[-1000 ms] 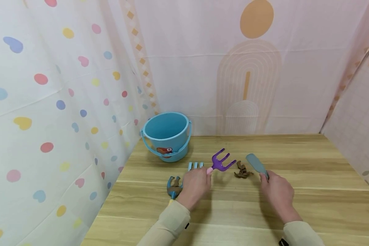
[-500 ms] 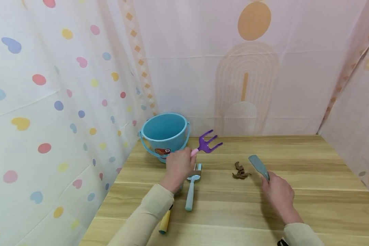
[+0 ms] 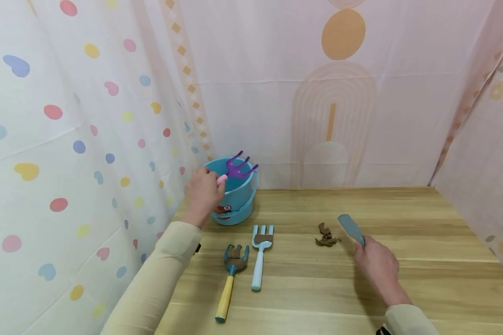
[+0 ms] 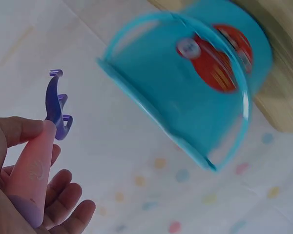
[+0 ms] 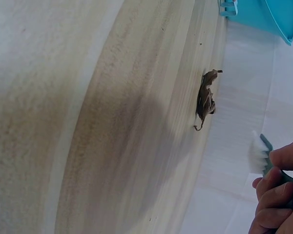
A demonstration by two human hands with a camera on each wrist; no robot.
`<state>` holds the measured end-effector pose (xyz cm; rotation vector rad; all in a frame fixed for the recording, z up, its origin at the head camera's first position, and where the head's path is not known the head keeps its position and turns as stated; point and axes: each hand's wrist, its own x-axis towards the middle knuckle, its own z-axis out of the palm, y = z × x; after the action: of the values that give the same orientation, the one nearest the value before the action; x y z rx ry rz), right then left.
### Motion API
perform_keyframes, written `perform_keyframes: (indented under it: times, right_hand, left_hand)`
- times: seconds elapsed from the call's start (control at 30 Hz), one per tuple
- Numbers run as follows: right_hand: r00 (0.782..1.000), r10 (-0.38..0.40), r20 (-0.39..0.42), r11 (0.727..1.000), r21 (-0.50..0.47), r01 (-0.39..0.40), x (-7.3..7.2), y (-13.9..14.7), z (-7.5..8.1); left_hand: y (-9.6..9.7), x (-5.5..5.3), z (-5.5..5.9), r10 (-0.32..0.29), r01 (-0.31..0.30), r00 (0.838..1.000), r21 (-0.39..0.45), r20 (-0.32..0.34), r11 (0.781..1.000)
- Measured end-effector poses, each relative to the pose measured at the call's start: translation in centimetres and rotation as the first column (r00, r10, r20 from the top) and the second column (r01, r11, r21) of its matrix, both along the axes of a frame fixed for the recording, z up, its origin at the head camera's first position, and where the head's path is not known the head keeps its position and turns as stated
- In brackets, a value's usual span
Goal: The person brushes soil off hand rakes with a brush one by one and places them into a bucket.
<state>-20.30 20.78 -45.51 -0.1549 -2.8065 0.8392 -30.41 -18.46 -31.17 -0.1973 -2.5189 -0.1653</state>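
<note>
My left hand (image 3: 203, 190) holds a small toy hand rake (image 3: 238, 169) by its pink handle. In the head view its purple tines overlap the mouth of a light blue bucket (image 3: 236, 215). The left wrist view shows the thumb on the handle (image 4: 33, 170) and the tines bent at their tips. On the right, my right hand (image 3: 378, 265) grips a brush (image 3: 351, 228) with a grey-green back; white bristles (image 5: 258, 153) show in the right wrist view. Left of that brush lies a small heap of brown dry leaves (image 3: 327, 236) on the table.
A light blue toy fork (image 3: 258, 267) and a yellow-handled blue rake (image 3: 226, 295) lie on the wooden table (image 3: 310, 298), brown bits on their tines. Printed curtains (image 3: 268, 116) stand close behind the table and along its sides.
My left hand has carried the purple rake left and up from beside the leaves to the bucket, uncovering the two tools on the table. My right hand has stayed nearly still with the brush.
</note>
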Motion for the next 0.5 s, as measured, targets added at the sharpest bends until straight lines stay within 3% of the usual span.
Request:
perform_keyframes:
  times: [0.23, 0.5]
  right_hand:
    - [1.0, -0.002, 0.003, 1.0, 0.009, 0.002, -0.2, -0.2, 0.2]
    - [0.999, 0.014, 0.032, 1.0, 0.015, -0.015, -0.3, -0.3, 0.1]
  left_hand:
    - [-3.4, -2.9, 1.1, 0.104, -0.099, 0.991, -0.066, 0.081, 0.993]
    - [-5.4, -5.6, 1.9, 0.204, -0.17, 0.943, -0.145, 0.263, 0.975]
